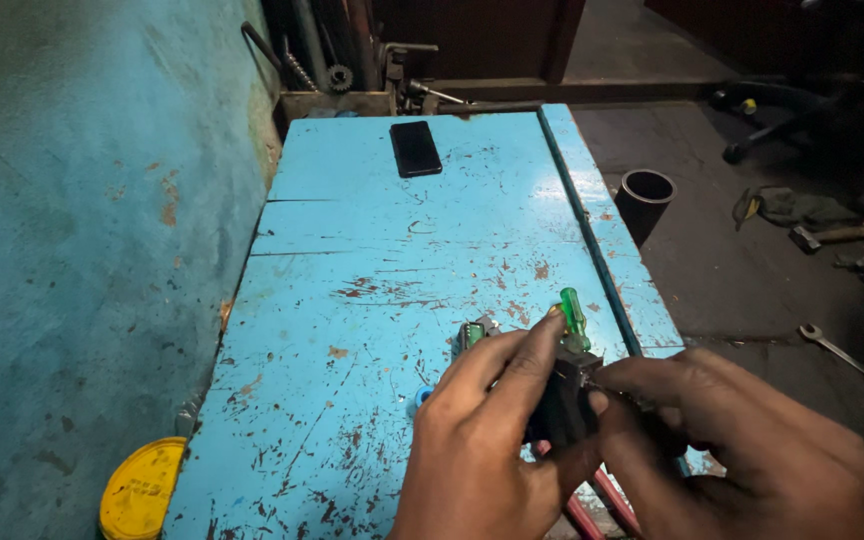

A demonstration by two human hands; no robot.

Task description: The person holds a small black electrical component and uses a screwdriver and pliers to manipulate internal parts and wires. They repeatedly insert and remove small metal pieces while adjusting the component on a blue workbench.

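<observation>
Both hands fill the bottom of the view, at about five o'clock from the middle of the bench. Between them sits a small dark block (pixel 564 405), seemingly an electrical part, pinched from two sides: the left hand (pixel 482 440) wraps it with the fingers curled over its top and near face, and the right hand (pixel 742 450) closes on its right edge with thumb and fingertips drawn narrow. Both hands are therefore shut on the block, though how deep the right fingers reach is hidden. A green-handled screwdriver (pixel 574 318) stands up from the block at twelve o'clock, tilted slightly, its tip hidden behind the fingers. Judging by its look, the block is light, rigid and hard-edged, not slippery, so a firm pinch on its flat sides should hold it; any small metal tabs would be the delicate part and are best left untouched. At ten o'clock from the block a small greenish metal piece (pixel 473 333) lies on the blue bench (pixel 372 300), and a tiny blue cap (pixel 422 397) peeps out just beside the left wrist. A black phone (pixel 415 148) lies well apart at the far end, at twelve o'clock. Off the bench, a black pipe (pixel 644 200) stands on the floor at two o'clock, a wrench (pixel 842 355) lies at three, and a yellow lid (pixel 142 490) sits at eight.
</observation>
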